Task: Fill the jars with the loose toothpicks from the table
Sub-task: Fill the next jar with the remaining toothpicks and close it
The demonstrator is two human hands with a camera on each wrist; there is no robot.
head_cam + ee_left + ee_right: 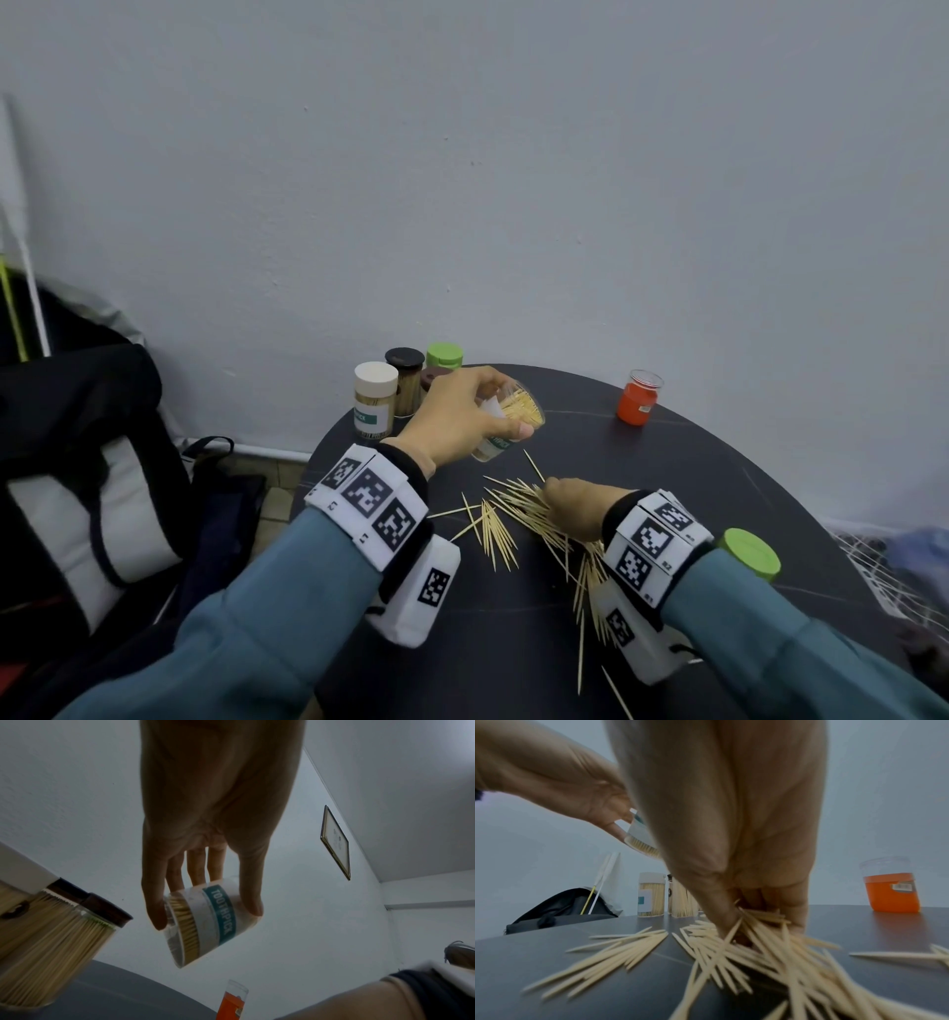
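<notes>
Your left hand (454,411) grips an open clear jar (506,419) with a teal label, lifted off the dark round worktop (719,462). Fingers and thumb curl round its wall. The jar is tipped, its mouth turned toward your other hand, and it already looks well stocked with toothpicks. The tilt seems meant to let a fresh bundle slide in lengthwise.

Just beside that jar, on the near side, your right hand (575,506) is down on the pile of loose toothpicks (518,514). The right wrist view shows its fingertips (727,925) drawn together into the heap, pinching a clump. How many sticks it holds cannot be told. Many more lie fanned across the worktop around and nearer to you than the held jar, so the job looks only partly done.

Beyond the held jar, toward the wall, stand closed jars in a cluster: a white-lidded jar (375,398), a black-lidded jar (404,377), a green-lidded one (444,355) and a brown lid (434,379) half hidden by your hand. They appear packed and set aside.

Well apart from the held jar, on its right, stands an orange jar (638,397) with no lid. A green lid (752,555) lies near your right wrist, probably parked for capping later.
</notes>
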